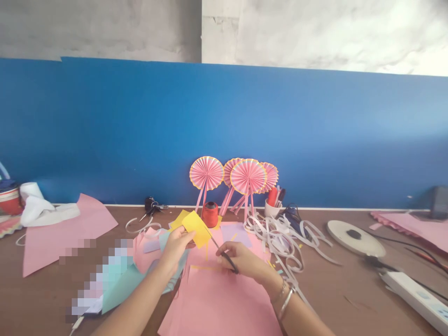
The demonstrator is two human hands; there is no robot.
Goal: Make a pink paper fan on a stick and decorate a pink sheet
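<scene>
My left hand (pixel 178 245) pinches a yellow paper piece (pixel 198 227) in front of me. My right hand (pixel 238 259) grips dark-handled scissors (pixel 228 261), whose blades reach up to the yellow paper's right edge. Beneath both hands lie large pink sheets (pixel 220 303), with a thin yellow strip (pixel 206 267) on them. A lilac paper piece (pixel 238 233) rests behind my right hand. Just beyond the yellow paper stands a red thread spool (pixel 210 214).
Several pink pleated paper fans (pixel 206 173) lean against the blue partition (pixel 140 121). Curled white strips (pixel 280 238) and a pen cup (pixel 272 208) are right of centre. Farther right are a round pale disc (pixel 353 238) and a power strip (pixel 416 296). Teal paper (pixel 122 287) lies left.
</scene>
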